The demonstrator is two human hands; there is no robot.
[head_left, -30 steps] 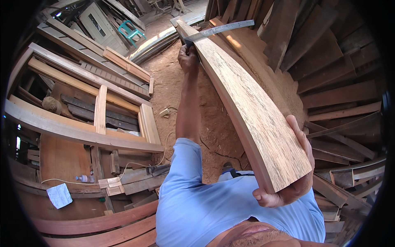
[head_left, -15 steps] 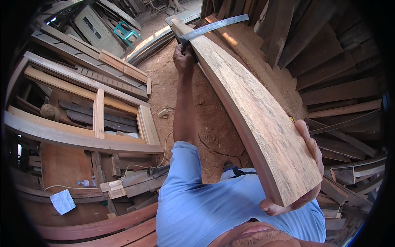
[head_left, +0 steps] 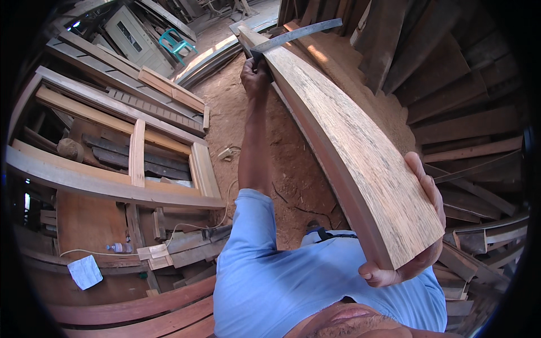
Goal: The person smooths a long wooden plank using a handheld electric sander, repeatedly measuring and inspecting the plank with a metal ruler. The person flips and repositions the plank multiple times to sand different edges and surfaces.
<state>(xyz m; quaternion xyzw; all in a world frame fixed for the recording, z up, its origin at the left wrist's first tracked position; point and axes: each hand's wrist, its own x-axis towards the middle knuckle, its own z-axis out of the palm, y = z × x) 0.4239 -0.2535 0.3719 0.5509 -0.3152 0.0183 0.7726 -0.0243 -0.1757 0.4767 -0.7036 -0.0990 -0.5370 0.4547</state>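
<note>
A long, thick wooden plank [head_left: 349, 135] stretches from close to my chest up to the far end, its pale, dark-streaked face showing. My right hand [head_left: 427, 188] is wrapped around its near end, fingers on the right edge and thumb at the lower left corner. At the far part, my left hand [head_left: 255, 80] is closed on the dark stock of a try square [head_left: 301, 34]. The stock sits by the plank's left edge, and the metal blade lies across the face, reaching out past the right edge.
A wooden frame [head_left: 136, 152] with a crosspiece stands at left. Boards [head_left: 462, 121] are stacked on the right, near sawdust. A teal chair [head_left: 176, 45] is at the far left. A plastic bottle [head_left: 119, 248] and blue-white paper [head_left: 85, 272] lie lower left, with a cord [head_left: 225, 211] nearby.
The plank's near end has shifted slightly right and up with my right hand. My left hand and the try square keep nearly the same place.
</note>
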